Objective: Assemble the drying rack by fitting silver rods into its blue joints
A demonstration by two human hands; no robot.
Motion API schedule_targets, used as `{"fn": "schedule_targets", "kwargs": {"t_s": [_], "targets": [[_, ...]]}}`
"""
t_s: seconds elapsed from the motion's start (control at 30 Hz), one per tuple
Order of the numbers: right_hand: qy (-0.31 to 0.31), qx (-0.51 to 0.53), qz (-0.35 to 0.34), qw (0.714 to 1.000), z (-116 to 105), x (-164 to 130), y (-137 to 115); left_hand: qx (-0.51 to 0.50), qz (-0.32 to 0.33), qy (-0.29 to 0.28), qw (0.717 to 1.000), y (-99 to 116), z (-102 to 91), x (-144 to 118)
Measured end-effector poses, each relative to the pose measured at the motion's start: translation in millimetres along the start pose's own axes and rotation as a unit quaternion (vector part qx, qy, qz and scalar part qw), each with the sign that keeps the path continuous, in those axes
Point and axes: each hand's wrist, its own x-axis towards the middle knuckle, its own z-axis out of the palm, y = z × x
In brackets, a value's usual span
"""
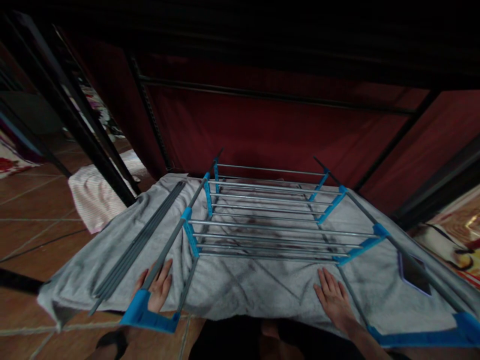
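Note:
A rack frame of grey metal rods [262, 227] with blue plastic brackets [190, 235] lies on a grey blanket [243, 290]. My left hand [161, 287] rests palm down on the blanket, fingers spread, under the frame's left side pole [170, 245]. Close to its wrist is a blue corner piece [148, 317] at that pole's near end. On the blanket's right half my right hand [333, 297] lies flat with fingers apart, inside the right side pole [408, 260]. Neither hand grips anything.
Several loose grey rods [140, 242] lie together on the blanket's left. A phone-like dark slab [414, 272] sits under the right pole. Behind stands a dark red panel [262, 125] with black metal bars. A striped cloth [95, 192] hangs at left above the tiled floor [37, 210].

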Motion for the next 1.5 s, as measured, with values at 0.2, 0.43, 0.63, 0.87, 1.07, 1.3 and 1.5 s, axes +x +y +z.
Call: {"fn": "schedule_targets", "kwargs": {"t_s": [0.2, 0.43, 0.63, 0.87, 1.07, 1.3, 1.5], "targets": [[-0.003, 0.005, 0.007, 1.0, -6.2, 1.0, -2.7, -0.004, -0.011, 0.017, 1.0, 3.1, -5.8, 0.0], [-0.019, 0.013, 0.03, 0.999, 0.4, 0.6, -2.2, -0.003, 0.006, 0.008, 1.0, 3.0, -11.9, 0.6], [-0.004, 0.009, 0.035, 0.999, 16.0, -2.7, 2.5, -0.009, 0.001, 0.013, 1.0, 3.5, -12.2, 0.2], [0.0, -0.003, 0.013, 1.0, 24.4, -5.9, 5.4, -0.001, 0.008, 0.004, 1.0, 1.9, -9.5, 0.9], [0.002, 0.014, 0.009, 1.0, 11.5, -8.3, -0.8, 0.007, 0.002, -0.007, 1.0, 2.5, -12.0, 1.6], [0.027, 0.011, -0.036, 0.999, 4.9, -17.4, 0.9, 0.016, 0.008, 0.015, 1.0, 8.7, -19.3, -0.3], [0.062, -0.044, -0.079, 0.994, 20.2, -26.8, 8.5, 0.024, 0.001, -0.007, 1.0, 9.6, -24.2, 0.1]]}}
